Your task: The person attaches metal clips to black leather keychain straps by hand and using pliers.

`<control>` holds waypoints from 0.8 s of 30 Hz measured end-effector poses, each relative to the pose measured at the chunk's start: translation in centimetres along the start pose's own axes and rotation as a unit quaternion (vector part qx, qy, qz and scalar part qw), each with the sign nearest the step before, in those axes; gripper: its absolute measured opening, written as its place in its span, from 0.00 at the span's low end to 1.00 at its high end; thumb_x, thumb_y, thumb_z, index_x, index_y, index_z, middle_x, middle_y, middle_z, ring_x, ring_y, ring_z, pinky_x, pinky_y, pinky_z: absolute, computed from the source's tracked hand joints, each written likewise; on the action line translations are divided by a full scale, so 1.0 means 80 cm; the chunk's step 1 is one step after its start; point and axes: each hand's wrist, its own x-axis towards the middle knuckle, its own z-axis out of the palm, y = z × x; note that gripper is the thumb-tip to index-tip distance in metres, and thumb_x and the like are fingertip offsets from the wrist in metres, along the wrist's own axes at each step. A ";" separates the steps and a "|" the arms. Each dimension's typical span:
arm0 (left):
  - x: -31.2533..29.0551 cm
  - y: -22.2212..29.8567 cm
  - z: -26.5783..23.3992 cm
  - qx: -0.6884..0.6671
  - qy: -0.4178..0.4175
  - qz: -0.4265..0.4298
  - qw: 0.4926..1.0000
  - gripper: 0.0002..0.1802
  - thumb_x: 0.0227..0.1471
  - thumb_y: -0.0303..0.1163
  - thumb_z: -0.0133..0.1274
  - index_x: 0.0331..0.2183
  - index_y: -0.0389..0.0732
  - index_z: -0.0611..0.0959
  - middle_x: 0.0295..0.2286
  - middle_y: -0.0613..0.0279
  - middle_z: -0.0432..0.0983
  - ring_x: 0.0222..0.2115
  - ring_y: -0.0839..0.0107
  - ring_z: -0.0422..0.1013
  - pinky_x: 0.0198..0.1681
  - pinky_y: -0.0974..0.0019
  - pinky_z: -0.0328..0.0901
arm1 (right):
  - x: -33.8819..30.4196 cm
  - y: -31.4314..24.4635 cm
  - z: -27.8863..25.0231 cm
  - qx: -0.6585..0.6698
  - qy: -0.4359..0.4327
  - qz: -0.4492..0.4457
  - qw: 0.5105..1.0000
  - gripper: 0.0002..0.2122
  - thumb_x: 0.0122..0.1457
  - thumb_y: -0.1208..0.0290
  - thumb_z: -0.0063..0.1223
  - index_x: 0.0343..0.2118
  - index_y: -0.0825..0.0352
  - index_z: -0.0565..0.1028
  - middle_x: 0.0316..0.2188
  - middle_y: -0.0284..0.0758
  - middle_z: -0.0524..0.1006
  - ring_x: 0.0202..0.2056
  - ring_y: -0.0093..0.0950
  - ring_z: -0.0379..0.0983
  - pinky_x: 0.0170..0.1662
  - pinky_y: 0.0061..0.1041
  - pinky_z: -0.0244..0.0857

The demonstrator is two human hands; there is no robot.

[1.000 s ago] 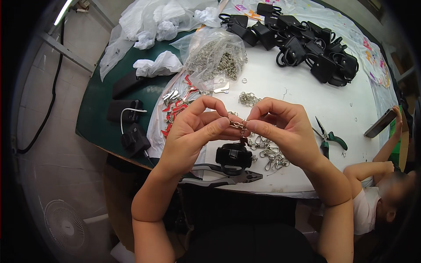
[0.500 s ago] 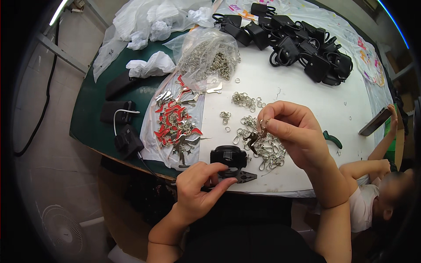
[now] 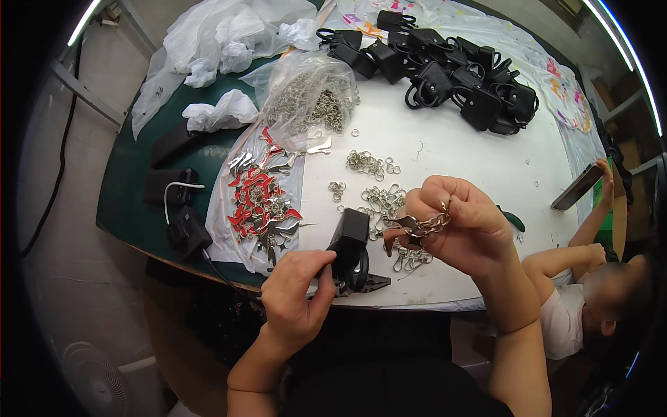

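Note:
Near the table's front edge, my left hand (image 3: 297, 295) pinches a small black pouch (image 3: 351, 233), tilted so that a flat side shows. My right hand (image 3: 465, 226) is closed on a short silver chain (image 3: 434, 224), pinched between thumb and forefinger. From that chain hang shiny metal shoe-shaped charms (image 3: 399, 238), just to the right of the pouch. Pliers (image 3: 375, 282) with dark jaws lie under the pouch, their handles hidden. Behind and below my right hand are loose silver snap hooks (image 3: 386, 198), partly covered by it.
Red and silver charms (image 3: 260, 201) are heaped at left, behind them a clear bag of chains (image 3: 309, 101). Split rings (image 3: 368, 163) lie mid-table. Black pouches (image 3: 445, 76) pile up far right. A green-handled tool (image 3: 513, 218) lies right, near another person holding a phone (image 3: 578, 187).
The pouch has turned and tilted up in my left hand. My right hand has rotated, so the chain and charms now show across its fingers. The whole view has shifted slightly.

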 end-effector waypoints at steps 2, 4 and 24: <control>0.005 -0.001 0.001 -0.031 0.025 -0.005 0.999 0.16 0.45 0.15 0.61 0.40 0.33 0.81 0.32 0.52 0.81 0.30 0.62 0.78 0.35 0.64 0.71 | -0.005 0.001 -0.001 -0.100 -0.002 -0.060 0.993 0.06 0.60 0.73 0.57 0.39 0.68 0.75 0.38 0.35 0.74 0.41 0.26 0.69 0.48 0.26 0.64; 0.011 -0.001 0.001 -0.099 0.013 -0.038 0.994 0.16 0.46 0.15 0.61 0.41 0.32 0.81 0.33 0.52 0.81 0.31 0.64 0.78 0.36 0.65 0.71 | -0.012 0.003 0.001 -0.221 0.052 -0.122 0.966 0.05 0.57 0.78 0.58 0.36 0.69 0.75 0.37 0.37 0.74 0.41 0.27 0.71 0.49 0.28 0.65; 0.027 -0.005 0.033 -0.285 -0.085 -0.102 0.949 0.15 0.47 0.18 0.64 0.41 0.32 0.85 0.32 0.53 0.83 0.32 0.71 0.79 0.37 0.71 0.71 | -0.022 0.044 -0.009 -0.539 0.108 -0.095 0.830 0.04 0.53 0.80 0.64 0.31 0.68 0.79 0.30 0.31 0.77 0.28 0.17 0.71 0.27 0.16 0.65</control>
